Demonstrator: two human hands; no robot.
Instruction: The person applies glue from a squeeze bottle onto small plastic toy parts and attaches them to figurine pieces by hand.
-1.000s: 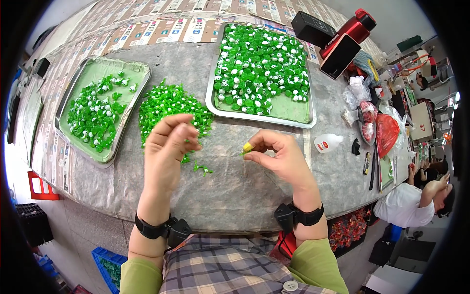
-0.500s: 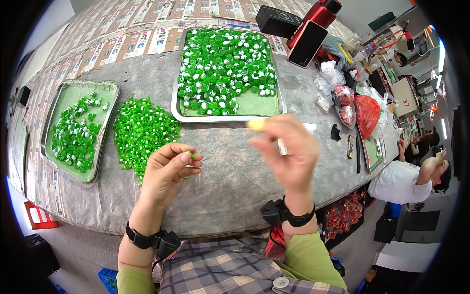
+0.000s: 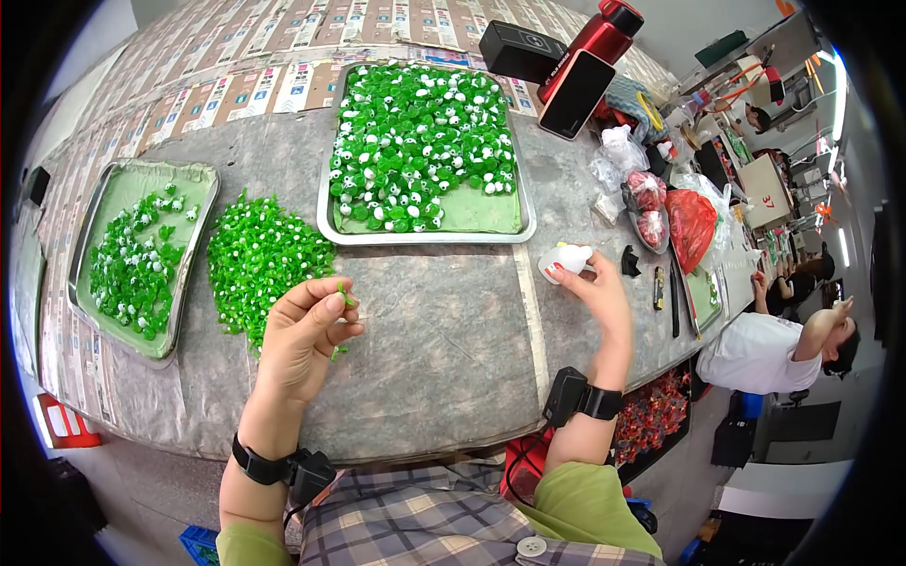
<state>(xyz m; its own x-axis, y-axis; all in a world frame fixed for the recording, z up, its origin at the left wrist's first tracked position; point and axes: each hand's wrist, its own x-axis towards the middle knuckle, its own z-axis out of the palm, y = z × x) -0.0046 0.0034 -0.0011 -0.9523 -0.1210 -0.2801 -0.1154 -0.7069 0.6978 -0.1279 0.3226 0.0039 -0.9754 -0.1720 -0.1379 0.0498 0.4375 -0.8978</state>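
My left hand [image 3: 300,344] is closed in a pinch on a small green plastic piece [image 3: 345,295], just right of the heap of small green and white pieces [image 3: 267,269]. Right of the middle of the table, my right hand [image 3: 601,294] has its fingers closed around a small white rounded bottle [image 3: 572,255]. A small red and yellow spot shows at those fingertips; what it is I cannot make out. Beyond the hands stands a metal tray [image 3: 425,238] full of green pieces with white eye-like balls. A second tray [image 3: 193,236] at the left holds more of them.
At the back right are a black box [image 3: 522,52], a red bottle [image 3: 596,45] and a phone [image 3: 578,94] leaning there. Plastic bags [image 3: 691,229], a marker-like stick [image 3: 659,288] and a black rod [image 3: 675,300] lie at the right. Another person [image 3: 760,349] sits beyond.
My right hand has moved right and down from near the big tray onto the white bottle. The yellow thing it held no longer shows clearly. My left hand keeps its pinch.
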